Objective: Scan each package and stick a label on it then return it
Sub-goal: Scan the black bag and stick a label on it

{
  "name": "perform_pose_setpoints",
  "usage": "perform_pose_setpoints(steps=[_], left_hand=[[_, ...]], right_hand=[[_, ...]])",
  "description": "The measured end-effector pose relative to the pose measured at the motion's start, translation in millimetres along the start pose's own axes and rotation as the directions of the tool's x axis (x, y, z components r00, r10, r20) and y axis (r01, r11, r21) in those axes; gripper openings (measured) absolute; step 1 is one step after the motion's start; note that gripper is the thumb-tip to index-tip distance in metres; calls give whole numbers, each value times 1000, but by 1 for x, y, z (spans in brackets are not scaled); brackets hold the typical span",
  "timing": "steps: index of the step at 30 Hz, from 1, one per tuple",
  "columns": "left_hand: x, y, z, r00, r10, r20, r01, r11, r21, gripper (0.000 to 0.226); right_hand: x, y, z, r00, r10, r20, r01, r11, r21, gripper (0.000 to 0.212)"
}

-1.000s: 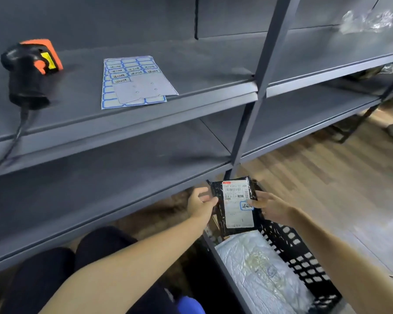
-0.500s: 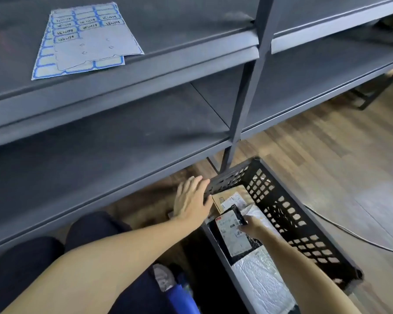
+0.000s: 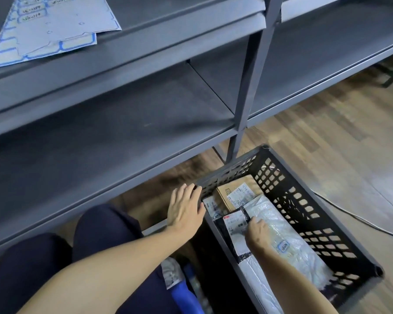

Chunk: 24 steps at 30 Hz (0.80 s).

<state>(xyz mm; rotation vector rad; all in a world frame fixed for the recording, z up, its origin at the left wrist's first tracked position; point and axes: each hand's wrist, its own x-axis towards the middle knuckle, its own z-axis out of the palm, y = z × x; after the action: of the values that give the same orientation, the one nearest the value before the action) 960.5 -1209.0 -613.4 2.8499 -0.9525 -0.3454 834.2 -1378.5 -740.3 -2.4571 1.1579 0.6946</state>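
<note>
- Left hand flat, fingers straight, on crate rim at 11 o'clock.
- Right hand fingers on black package; grip unclear.
- Probably light, floppy, slick; best pinched by an edge.

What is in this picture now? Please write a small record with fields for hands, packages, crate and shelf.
left hand: open, fingers on crate rim
right hand: on black package inside crate; grip unclear
black plastic crate: on floor, holds packages
other packages: cardboard box, white bubble mailer
label sheet: on upper shelf
</note>
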Motion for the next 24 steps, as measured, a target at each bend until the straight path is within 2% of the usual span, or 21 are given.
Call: perform_pose_setpoints(steps=[4,9,12,15,17,20,24], left_hand=[[-7,2,1,1000,11,12,-10,999,-34,52],[-9,1,-11,999,47,-7,-47,997,-55,53],[-12,-3,-23,998,61,-25,-62,996,-62,53],[-16,-7,-40,995,82,-55,-86,993,-80,53],[-16,-9,-58,991,103,-90,-110,991,-81,53],[-17,-14,-94,976,131,-172,-145,987,-69,54],[-20,-19,-154,940,172,-294,-200,978,-65,53]], right_hand=[[-3,-2,-4,999,-24,-45,24,1000,-3,29],[-16,-11,-20,996,-47,-74,55,992,113,41],[-26,-20,-40,986,-67,-155,94,980,174,40],[-36,-37,-69,960,-116,-256,161,973,162,41],[-41,-53,-96,933,-132,-335,184,974,130,46],[-58,-83,-147,871,-139,-472,232,962,144,41],[-97,-117,-217,717,-146,-682,366,911,190,34]])
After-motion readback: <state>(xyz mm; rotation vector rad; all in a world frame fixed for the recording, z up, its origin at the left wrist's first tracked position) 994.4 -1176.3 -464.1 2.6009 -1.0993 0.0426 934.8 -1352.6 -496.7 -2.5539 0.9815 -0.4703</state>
